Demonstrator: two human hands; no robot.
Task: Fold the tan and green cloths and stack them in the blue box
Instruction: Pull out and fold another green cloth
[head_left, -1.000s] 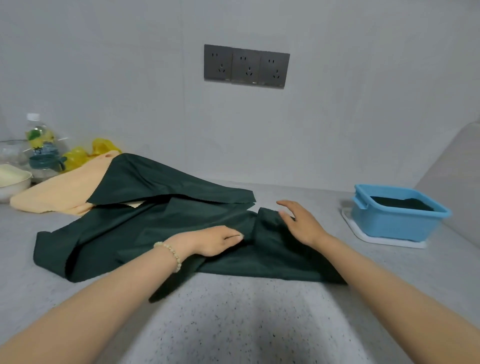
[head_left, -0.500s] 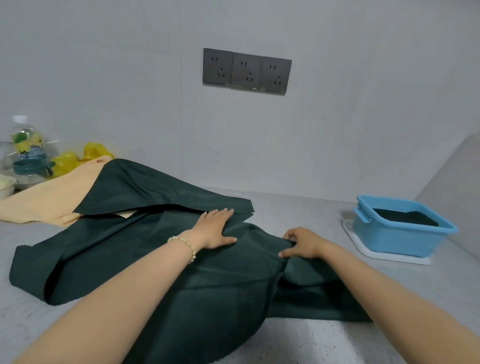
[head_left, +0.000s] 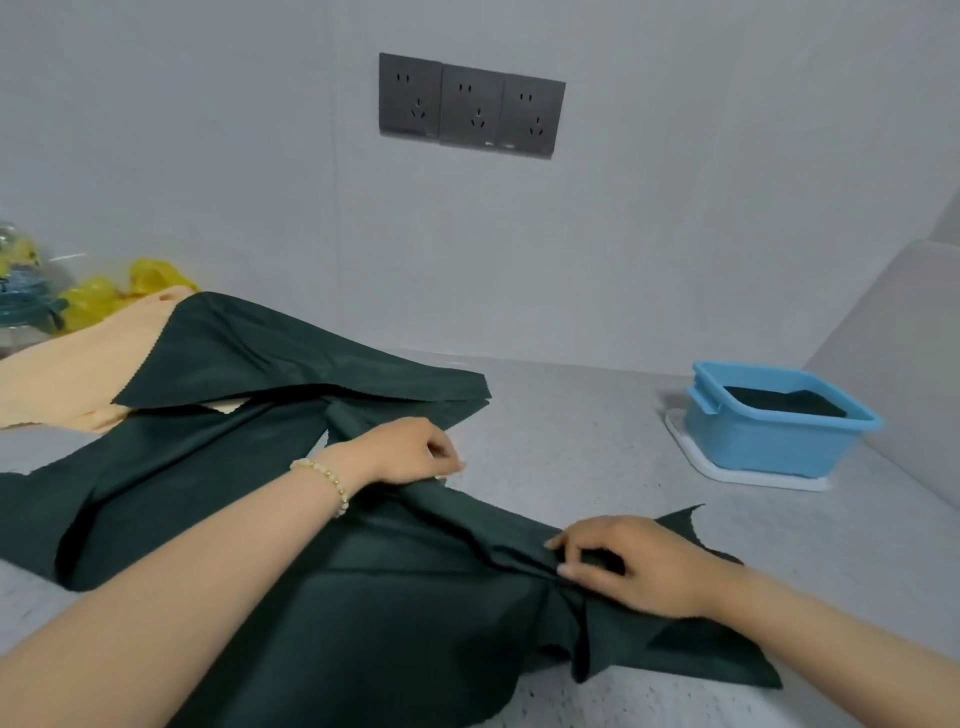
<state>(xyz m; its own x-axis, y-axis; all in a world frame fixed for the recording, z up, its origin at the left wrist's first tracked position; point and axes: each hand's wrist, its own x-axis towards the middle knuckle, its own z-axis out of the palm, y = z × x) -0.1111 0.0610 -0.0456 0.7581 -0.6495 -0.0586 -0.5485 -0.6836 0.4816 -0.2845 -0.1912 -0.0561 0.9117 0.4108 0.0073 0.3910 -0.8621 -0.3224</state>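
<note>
A large dark green cloth (head_left: 218, 457) lies rumpled across the grey counter, spilling over the near edge. My left hand (head_left: 410, 451), with a bead bracelet at the wrist, pinches a fold of it near the middle. My right hand (head_left: 631, 564) grips a bunched fold of the same cloth nearer to me on the right. A tan cloth (head_left: 67, 371) lies at the back left, partly under the green one. The blue box (head_left: 774, 431) stands at the right on a white tray and holds a folded dark green cloth (head_left: 779, 401).
A yellow plastic bag (head_left: 111, 296) and a clear bottle (head_left: 23, 291) stand at the far left by the wall. A triple wall socket (head_left: 470, 106) is on the back wall. A grey side wall (head_left: 893, 364) rises right of the box. Bare counter (head_left: 582, 441) lies between cloth and box.
My left hand went from lying flat on the green cloth to pinching a fold. My right hand pulled its bunched fold nearer and to the right. The cloth is dragged toward me.
</note>
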